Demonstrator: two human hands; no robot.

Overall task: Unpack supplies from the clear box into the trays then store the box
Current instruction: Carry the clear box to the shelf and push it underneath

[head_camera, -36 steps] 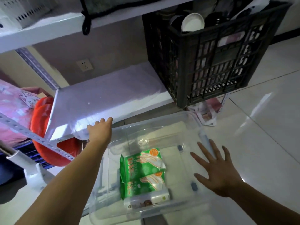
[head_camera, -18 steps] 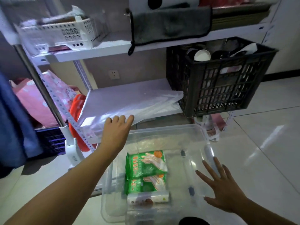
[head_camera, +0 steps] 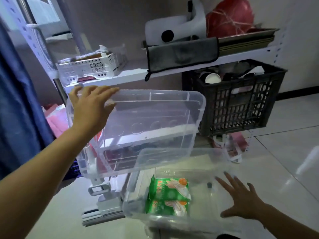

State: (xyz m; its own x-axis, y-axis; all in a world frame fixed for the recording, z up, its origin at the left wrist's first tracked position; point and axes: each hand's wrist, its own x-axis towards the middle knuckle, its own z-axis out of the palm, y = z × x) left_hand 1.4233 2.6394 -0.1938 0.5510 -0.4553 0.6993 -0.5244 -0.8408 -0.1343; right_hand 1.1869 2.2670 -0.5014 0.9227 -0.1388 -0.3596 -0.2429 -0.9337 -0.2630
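The clear box (head_camera: 172, 219) stands open on the floor in front of the shelf. Inside it lie two green glove packets (head_camera: 170, 187), one above the other. My left hand (head_camera: 89, 107) grips the top left corner of the clear lid (head_camera: 155, 128), with the fingers over the edge and the thumb showing through the plastic. The lid is raised and tilted upright above the box's far left side. My right hand (head_camera: 241, 199) is spread flat with straight fingers at the box's right side. A white perforated tray (head_camera: 89, 68) sits on the middle shelf.
A black crate (head_camera: 238, 104) holding cups stands on the lower shelf at the right. A grey cloth (head_camera: 181, 54) hangs over the middle shelf's edge, under a white appliance (head_camera: 174, 26). Blue fabric (head_camera: 17, 109) hangs at the left. Tiled floor (head_camera: 284, 144) spreads to the right.
My left hand has lifted the clear lid off the box and tilted it up. My right hand stays spread at the box's right side. The view has risen toward the shelves.
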